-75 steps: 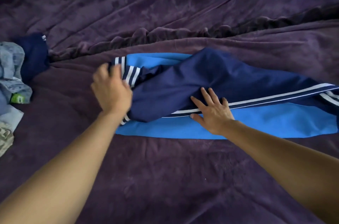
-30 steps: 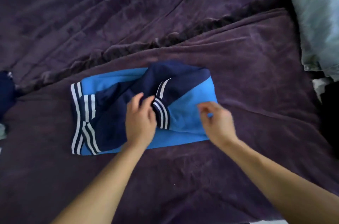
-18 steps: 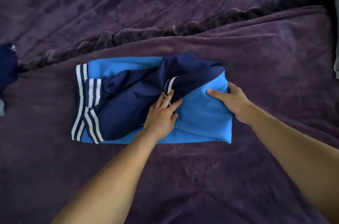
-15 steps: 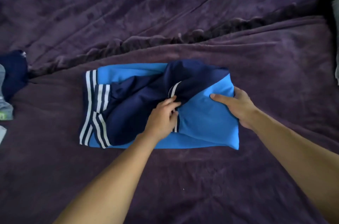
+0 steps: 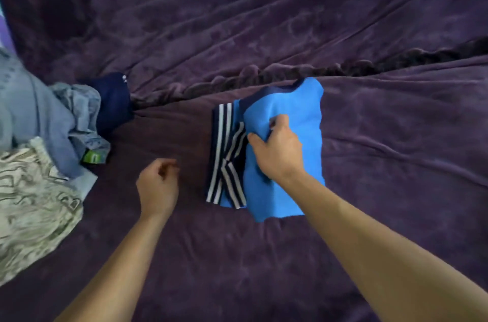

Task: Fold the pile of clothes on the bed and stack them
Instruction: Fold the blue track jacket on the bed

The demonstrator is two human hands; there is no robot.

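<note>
From the head camera, the blue track pants (image 5: 298,116) lie folded into a compact packet on the purple blanket (image 5: 264,31) of the bed (image 5: 396,189), a little right of centre, with the navy cuffs and their white stripes showing at the packet's left edge. The right hand (image 5: 276,149) rests on top of it, its fingers (image 5: 280,121) curled into the bright blue top layer and clamped on a bunch of that cloth, thumb spread toward the stripes. The left hand (image 5: 158,184) hovers just left of the packet, fingers loosely curled and holding nothing. The pile of clothes (image 5: 39,123) waits at the left edge: pale denim, a cream patterned cloth (image 5: 31,203) nearest the camera, and a navy garment (image 5: 113,102) behind. The step in hand looks like finishing this fold and moving the packet to a stack. To do it well, the left hand should probably slide flat under the striped edge while the right keeps the top layer pinned, so the layers lift together. Grabbing by the bunched cloth alone risks the fold opening. Smoothing the rumpled top first would help it sit flat.
</note>
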